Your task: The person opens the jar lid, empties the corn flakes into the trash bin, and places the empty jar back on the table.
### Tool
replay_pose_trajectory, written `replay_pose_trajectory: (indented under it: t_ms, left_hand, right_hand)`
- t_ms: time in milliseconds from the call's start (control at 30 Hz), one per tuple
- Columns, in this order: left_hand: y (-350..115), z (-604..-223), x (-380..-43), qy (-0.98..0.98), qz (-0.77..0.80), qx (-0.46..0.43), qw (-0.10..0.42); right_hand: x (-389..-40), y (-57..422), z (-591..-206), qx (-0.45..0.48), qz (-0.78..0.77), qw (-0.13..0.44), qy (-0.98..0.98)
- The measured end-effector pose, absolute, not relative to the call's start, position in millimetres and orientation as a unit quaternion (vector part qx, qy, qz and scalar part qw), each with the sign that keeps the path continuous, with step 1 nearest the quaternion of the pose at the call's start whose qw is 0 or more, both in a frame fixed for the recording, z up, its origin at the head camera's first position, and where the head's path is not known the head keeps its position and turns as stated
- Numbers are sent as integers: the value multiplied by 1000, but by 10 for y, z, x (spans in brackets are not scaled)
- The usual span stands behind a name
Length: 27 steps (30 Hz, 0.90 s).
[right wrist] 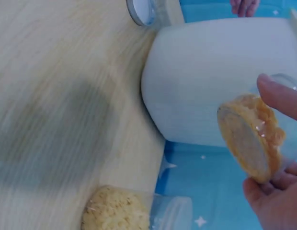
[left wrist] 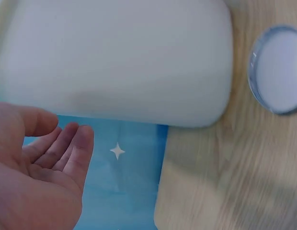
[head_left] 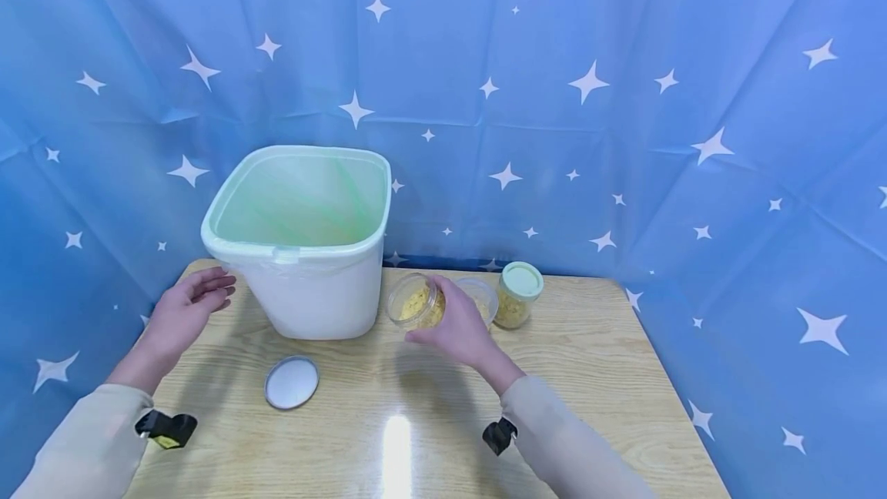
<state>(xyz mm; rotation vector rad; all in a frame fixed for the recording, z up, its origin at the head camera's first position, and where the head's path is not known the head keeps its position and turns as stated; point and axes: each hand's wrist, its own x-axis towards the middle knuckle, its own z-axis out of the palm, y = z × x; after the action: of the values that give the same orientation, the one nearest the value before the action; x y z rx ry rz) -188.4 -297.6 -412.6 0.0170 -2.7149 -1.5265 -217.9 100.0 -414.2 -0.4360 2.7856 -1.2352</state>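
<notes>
My right hand [head_left: 460, 326] grips a clear jar [head_left: 407, 308] with yellow pieces in it, held above the table. Lidless, the jar tilts with its mouth toward the white bin [head_left: 312, 291]; in the right wrist view its yellow contents [right wrist: 270, 124] lie against the base. To the left of the bin, my left hand [head_left: 189, 306] hovers with relaxed, slightly bent fingers and holds nothing. The left wrist view shows its fingertips [left wrist: 84, 136] close to the bin's side. The bin stands upright with a pale green liner [head_left: 305, 199] over its rim.
A round white lid [head_left: 292, 382] with a grey rim lies on the wooden table [head_left: 333, 445] in front of the bin. Right of the held jar stand another clear open jar [head_left: 485, 295] and a jar with a green lid [head_left: 521, 283]. A blue star-patterned curtain [head_left: 443, 60] surrounds the table.
</notes>
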Motion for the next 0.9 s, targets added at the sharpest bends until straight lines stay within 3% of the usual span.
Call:
replay_pose_trajectory:
  t_ms: [200, 633, 900]
  left_hand:
    - [-2991, -3995, -1903, -831, -554, 29, 29]
    - [-3138, -3541, -1954, -720, -694, -9, -16]
    - [-3120, -3395, -1993, -727, -685, -6, -45]
  right_hand:
    - [-2257, 1019, -4010, -124, -391, 29, 912]
    - [-2522, 1044, -3504, -144, -339, 9, 929]
    - [-2662, 970, -3251, -160, -338, -7, 927]
